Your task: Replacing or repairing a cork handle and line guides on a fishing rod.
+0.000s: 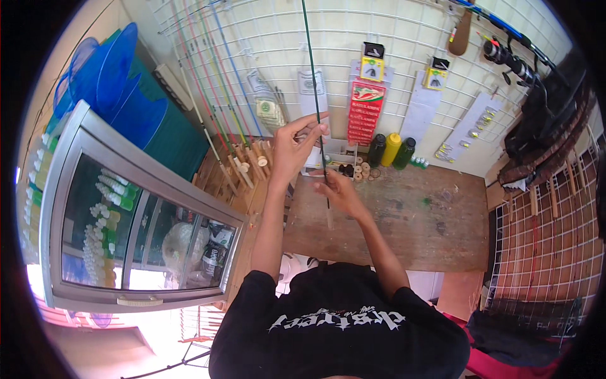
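A slender dark green fishing rod blank (311,60) stands nearly upright before me, its top running past the picture's upper edge. My left hand (295,148) is closed on it in a pinch between thumb and fingers. Lower down, my right hand (341,192) grips the same blank, fingers bent around it. The blank's lower end shows below my right hand, over the wooden table (391,221). Behind my hands sits a white compartment tray (344,150) with small dark parts. Beside it lie several small round wooden pieces (362,172).
Black, yellow and green bottles (391,150) line the table's back edge. A white wire grid (265,41) carries hanging packets. Thin rods with wooden handles (255,158) lean at the left, near a glass-fronted cabinet (142,302). A fishing reel (505,57) hangs far right.
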Action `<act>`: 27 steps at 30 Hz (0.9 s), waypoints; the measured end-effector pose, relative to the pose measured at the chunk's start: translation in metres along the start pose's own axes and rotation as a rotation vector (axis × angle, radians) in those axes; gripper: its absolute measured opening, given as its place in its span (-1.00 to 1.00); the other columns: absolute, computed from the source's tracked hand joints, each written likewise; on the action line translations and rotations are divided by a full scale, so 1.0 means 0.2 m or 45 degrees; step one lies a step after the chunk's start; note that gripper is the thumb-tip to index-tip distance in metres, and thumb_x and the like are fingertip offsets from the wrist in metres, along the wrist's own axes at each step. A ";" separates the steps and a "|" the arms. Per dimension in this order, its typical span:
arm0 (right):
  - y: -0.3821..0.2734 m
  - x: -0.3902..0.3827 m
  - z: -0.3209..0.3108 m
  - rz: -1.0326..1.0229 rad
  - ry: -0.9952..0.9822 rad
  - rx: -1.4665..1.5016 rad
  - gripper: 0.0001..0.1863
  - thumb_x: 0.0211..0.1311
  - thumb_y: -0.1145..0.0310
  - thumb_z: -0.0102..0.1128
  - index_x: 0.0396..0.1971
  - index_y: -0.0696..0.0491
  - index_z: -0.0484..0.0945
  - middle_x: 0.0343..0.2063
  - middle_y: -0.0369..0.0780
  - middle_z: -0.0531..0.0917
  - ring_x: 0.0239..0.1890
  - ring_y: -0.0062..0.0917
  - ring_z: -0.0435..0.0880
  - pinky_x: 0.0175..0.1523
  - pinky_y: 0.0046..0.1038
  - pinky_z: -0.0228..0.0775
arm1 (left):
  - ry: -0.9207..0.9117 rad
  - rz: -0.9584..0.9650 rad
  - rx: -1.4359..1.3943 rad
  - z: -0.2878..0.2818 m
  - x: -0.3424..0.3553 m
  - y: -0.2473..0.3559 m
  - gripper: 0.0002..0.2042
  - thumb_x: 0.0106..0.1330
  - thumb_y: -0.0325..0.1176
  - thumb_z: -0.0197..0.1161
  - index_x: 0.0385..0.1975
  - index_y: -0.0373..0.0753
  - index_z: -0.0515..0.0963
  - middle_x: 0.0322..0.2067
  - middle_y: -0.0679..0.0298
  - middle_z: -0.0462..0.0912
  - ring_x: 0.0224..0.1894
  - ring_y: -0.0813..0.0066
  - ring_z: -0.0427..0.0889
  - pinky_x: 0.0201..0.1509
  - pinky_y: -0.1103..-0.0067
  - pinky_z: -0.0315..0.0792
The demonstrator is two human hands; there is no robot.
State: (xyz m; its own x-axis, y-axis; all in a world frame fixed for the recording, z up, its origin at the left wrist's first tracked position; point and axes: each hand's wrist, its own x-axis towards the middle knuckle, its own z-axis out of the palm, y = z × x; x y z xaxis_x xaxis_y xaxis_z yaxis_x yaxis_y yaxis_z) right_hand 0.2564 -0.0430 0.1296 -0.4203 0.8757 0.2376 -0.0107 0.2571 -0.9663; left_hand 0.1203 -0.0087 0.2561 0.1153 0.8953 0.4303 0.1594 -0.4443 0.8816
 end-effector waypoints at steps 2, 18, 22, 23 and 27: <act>0.12 -0.08 -0.05 -0.025 0.189 0.301 -0.71 0.23 0.49 0.10 -0.04 0.16 0.42 -0.23 -0.23 0.61 -0.20 -0.60 0.60 -0.12 -0.55 0.45 | -0.081 0.040 -0.045 0.12 0.02 -0.03 -0.72 0.29 -0.41 0.17 -0.02 -0.30 0.52 -0.48 0.33 0.60 -0.44 0.71 0.52 -0.37 0.71 0.45; 0.16 -0.49 -0.45 0.185 0.759 -0.154 -0.79 0.25 0.44 0.10 -0.18 0.22 0.55 -0.43 -0.22 0.69 -0.40 -0.69 0.60 -0.30 -0.61 0.43 | -0.293 -0.049 -0.219 0.77 -0.01 -0.16 -0.68 0.22 -0.41 0.25 -0.03 -0.28 0.51 -0.40 0.28 0.64 -0.38 0.64 0.62 -0.33 0.70 0.46; 0.17 -0.51 -0.49 0.149 0.777 -0.144 -0.79 0.23 0.52 0.06 -0.15 0.21 0.54 -0.36 -0.16 0.70 -0.30 -0.57 0.67 -0.22 -0.53 0.49 | -0.314 -0.059 -0.168 0.84 -0.07 -0.23 -0.66 0.21 -0.45 0.24 0.00 -0.29 0.46 -0.35 0.24 0.64 -0.35 0.59 0.64 -0.30 0.69 0.47; 0.18 -0.51 -0.50 0.115 0.782 -0.140 -0.78 0.23 0.53 0.05 -0.13 0.21 0.53 -0.36 -0.15 0.69 -0.29 -0.57 0.67 -0.21 -0.53 0.49 | -0.330 -0.080 -0.209 0.87 -0.08 -0.25 -0.66 0.21 -0.46 0.23 0.00 -0.29 0.46 -0.34 0.23 0.64 -0.33 0.58 0.64 -0.30 0.69 0.47; 0.21 -0.51 -0.54 0.126 0.742 -0.152 -0.75 0.22 0.55 0.04 -0.10 0.20 0.51 -0.35 -0.14 0.69 -0.30 -0.56 0.67 -0.21 -0.54 0.50 | -0.316 -0.141 -0.235 0.92 -0.11 -0.25 -0.69 0.23 -0.48 0.20 -0.01 -0.30 0.46 -0.36 0.24 0.64 -0.34 0.58 0.65 -0.39 0.71 0.50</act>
State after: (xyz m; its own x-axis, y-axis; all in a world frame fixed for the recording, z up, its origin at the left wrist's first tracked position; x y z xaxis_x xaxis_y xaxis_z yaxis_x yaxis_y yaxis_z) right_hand 0.3971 -0.0785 0.0761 0.1531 0.9689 0.1946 0.1190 0.1774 -0.9769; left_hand 0.2899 -0.0127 0.1657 0.3460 0.8924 0.2897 0.0064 -0.3110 0.9504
